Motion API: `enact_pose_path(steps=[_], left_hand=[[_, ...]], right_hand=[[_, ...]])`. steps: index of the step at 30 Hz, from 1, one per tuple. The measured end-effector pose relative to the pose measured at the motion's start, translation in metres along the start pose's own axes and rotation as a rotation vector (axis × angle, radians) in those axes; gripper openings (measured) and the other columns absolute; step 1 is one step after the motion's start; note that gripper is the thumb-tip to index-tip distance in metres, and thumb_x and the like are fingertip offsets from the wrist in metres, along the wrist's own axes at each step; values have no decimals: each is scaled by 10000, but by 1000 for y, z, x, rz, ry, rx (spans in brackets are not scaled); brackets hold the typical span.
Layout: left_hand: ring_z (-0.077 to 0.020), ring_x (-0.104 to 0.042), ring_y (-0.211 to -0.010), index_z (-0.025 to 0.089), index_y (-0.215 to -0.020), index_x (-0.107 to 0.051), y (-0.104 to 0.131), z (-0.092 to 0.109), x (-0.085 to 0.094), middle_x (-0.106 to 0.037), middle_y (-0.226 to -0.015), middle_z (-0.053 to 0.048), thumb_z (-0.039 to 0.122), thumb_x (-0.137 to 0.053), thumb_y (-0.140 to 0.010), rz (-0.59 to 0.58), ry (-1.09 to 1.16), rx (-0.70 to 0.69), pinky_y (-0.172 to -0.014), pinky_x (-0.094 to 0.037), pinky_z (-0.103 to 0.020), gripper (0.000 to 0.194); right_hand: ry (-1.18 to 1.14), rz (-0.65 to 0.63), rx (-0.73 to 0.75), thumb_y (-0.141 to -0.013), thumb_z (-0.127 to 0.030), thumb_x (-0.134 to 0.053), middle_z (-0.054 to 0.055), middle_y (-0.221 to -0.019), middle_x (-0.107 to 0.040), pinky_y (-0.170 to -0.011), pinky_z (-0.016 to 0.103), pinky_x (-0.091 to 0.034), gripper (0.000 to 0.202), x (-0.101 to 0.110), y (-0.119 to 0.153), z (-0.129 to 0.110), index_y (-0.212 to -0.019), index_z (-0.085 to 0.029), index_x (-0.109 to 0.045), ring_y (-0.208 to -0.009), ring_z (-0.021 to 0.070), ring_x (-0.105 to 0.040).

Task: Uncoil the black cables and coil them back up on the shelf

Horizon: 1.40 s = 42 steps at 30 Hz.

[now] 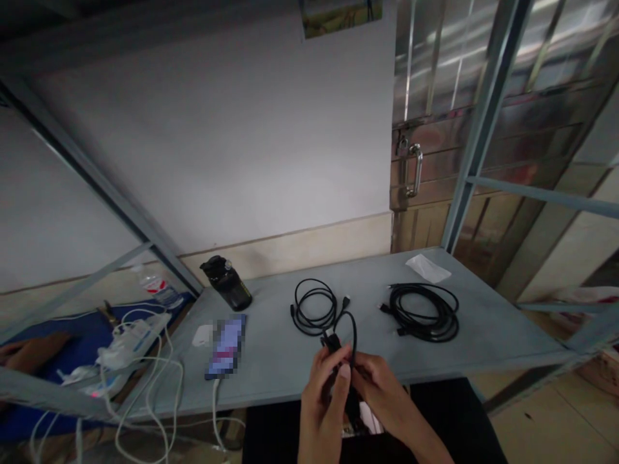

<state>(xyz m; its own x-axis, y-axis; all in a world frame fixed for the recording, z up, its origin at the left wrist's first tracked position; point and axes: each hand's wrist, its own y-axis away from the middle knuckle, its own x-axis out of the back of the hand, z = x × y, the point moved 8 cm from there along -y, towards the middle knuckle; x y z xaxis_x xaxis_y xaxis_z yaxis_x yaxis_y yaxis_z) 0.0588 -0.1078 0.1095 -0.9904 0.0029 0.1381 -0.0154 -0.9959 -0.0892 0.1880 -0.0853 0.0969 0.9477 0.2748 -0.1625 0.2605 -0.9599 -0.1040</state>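
My left hand (325, 390) is closed around a black cable (353, 335) near its plug, and the metal-tipped plug (331, 338) points up past the fingertips. Beside it, my right hand (382, 390) pinches the same cable, which loops up between the two hands. More dark cable hangs below my fingers, partly hidden. Just beyond my hands, a thin black cable coil (314, 324) lies on the grey table (275, 367). To the right rests a thicker coil of black cable (447, 312), with several plug ends at its left side.
A black bottle (227, 287) stands at the back left. Nearer are a phone (226, 348) with a white charging cable and a white case (202, 336). White paper (428, 268) lies back right. Past the left frame are a white power strip (130, 345) and another person's hand (41, 351).
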Motion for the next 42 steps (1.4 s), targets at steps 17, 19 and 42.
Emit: enact_pose_path(steps=[17,19,42], left_hand=[[-306,-784,-1237,223,-1221,-835,-15,13,12,-815,-1283,-141,517,-853,-972,177,95,-130,-1090,-638,-394,386],[-309,-799,-1221,223,-1233,-824,-14,10,16,-822,-1286,-140,527,-862,-961,197,111,-116,-1087,-648,-406,409],[-347,-615,-1548,325,-1477,-784,-15,5,22,-702,-1607,-97,552,-741,-1053,-16,139,-68,-1329,-460,-532,483]], right_hand=[[-25,153,63,-1124,-676,-591,83,-1086,-767,-1009,381,-567,496,10,-4,-13,-1124,-217,-780,-1061,268,-715],[-42,91,55,-1091,-622,-695,94,-1181,-779,-1070,395,-560,421,3,-5,-14,-1194,-222,-772,-1131,277,-729],[64,276,54,-978,-604,-833,-7,-915,-598,-772,291,-495,422,5,-2,0,-974,-225,-648,-858,186,-557]])
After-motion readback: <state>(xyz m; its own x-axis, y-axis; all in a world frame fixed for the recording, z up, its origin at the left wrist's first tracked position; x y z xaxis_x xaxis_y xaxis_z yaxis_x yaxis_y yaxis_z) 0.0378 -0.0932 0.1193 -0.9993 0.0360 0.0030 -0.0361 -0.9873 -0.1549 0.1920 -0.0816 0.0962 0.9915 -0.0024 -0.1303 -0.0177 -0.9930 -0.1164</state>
